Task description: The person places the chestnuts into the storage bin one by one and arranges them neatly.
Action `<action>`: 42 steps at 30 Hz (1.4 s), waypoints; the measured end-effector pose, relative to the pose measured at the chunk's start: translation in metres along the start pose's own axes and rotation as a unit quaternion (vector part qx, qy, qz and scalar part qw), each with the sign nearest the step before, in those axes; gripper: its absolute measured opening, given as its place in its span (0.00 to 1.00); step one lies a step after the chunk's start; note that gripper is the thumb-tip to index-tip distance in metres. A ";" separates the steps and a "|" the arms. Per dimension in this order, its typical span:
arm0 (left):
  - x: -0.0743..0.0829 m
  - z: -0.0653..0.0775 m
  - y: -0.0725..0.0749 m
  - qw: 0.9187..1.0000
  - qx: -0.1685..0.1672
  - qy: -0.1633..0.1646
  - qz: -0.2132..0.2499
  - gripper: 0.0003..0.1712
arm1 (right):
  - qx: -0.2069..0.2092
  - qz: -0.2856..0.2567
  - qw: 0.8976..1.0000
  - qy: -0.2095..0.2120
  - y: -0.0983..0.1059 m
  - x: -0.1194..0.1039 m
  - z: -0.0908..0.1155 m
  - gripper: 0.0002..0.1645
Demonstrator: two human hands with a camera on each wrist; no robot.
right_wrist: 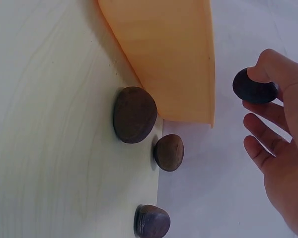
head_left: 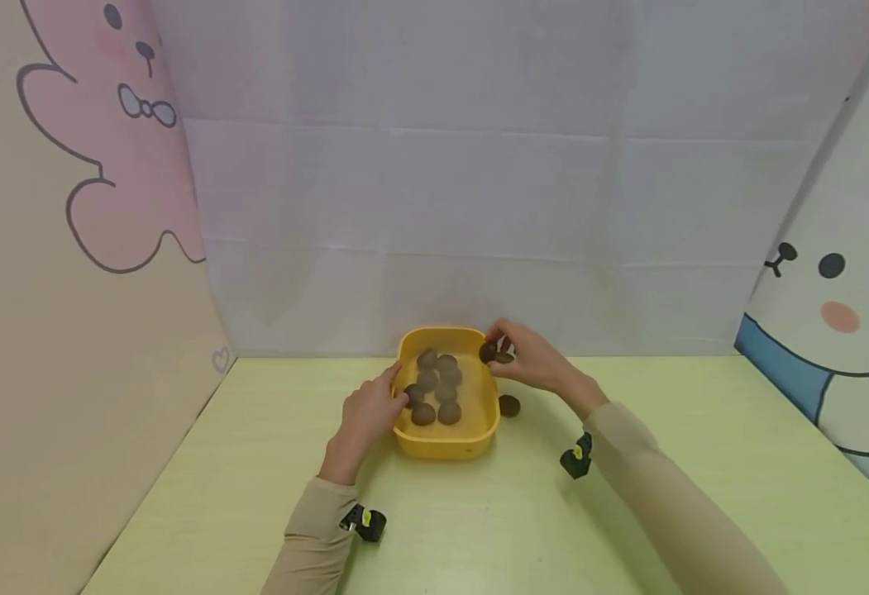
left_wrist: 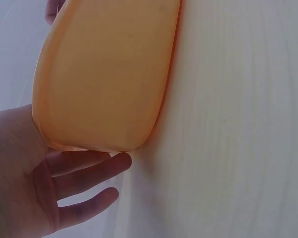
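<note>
A yellow plastic tub point(head_left: 447, 449) stands on the table with several dark, smooth stones point(head_left: 446, 388) on its floor. My left hand point(head_left: 371, 406) grips the tub's left side, thumb over the rim; in the left wrist view, the fingers point(left_wrist: 92, 179) of that hand lie along the outside of the wall. Over the tub's back right rim, my right hand point(head_left: 529, 357) pinches a dark stone point(right_wrist: 256, 89) between thumb and fingertips. More stones lie on the table beside the tub's right side, including a large brown stone point(right_wrist: 134, 115) and a smaller stone point(right_wrist: 169, 152).
A third loose stone point(right_wrist: 153, 221) lies farther off in the right wrist view. The pale yellow-green table point(head_left: 471, 529) meets a white cloth backdrop point(head_left: 419, 190) just behind the tub. Side panels with a pink cartoon bear point(head_left: 129, 190) and a white cartoon animal point(head_left: 836, 347) flank the table.
</note>
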State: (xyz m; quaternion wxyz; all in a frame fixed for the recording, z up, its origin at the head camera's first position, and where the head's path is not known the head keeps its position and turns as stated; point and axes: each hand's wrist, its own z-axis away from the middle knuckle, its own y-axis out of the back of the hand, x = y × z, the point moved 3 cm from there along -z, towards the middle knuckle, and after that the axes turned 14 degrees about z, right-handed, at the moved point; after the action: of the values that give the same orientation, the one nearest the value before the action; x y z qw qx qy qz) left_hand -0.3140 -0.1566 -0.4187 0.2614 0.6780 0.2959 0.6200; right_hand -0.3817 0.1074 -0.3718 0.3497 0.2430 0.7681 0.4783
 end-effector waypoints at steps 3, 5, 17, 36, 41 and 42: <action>0.001 0.000 0.000 1.000 -0.002 0.001 -0.002 0.36 | -0.007 -0.012 1.000 0.013 -0.004 0.000 -0.006 0.24; 0.001 0.000 -0.001 1.000 -0.003 -0.001 -0.003 0.36 | -0.010 -0.018 1.000 0.020 -0.007 -0.001 -0.010 0.24; 0.000 0.000 0.001 1.000 -0.002 0.005 0.002 0.36 | -0.024 0.051 0.998 -0.023 -0.026 0.003 -0.031 0.19; 0.001 0.000 -0.002 1.000 -0.005 0.021 -0.004 0.36 | -0.085 0.146 0.984 -0.053 -0.043 0.005 -0.052 0.17; 0.001 0.000 -0.002 1.000 -0.005 0.023 -0.006 0.36 | -0.112 0.153 0.980 -0.065 -0.046 0.007 -0.056 0.17; 0.001 -0.001 -0.002 1.000 -0.005 0.023 -0.007 0.36 | -0.116 0.155 0.979 -0.063 -0.046 0.007 -0.057 0.17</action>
State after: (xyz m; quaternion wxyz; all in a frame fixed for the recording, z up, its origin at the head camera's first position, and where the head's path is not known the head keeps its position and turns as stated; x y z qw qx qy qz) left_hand -0.3146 -0.1548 -0.4192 0.2622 0.6605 0.3032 0.6349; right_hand -0.4321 0.0608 -0.3988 0.3451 0.3468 0.6370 0.5957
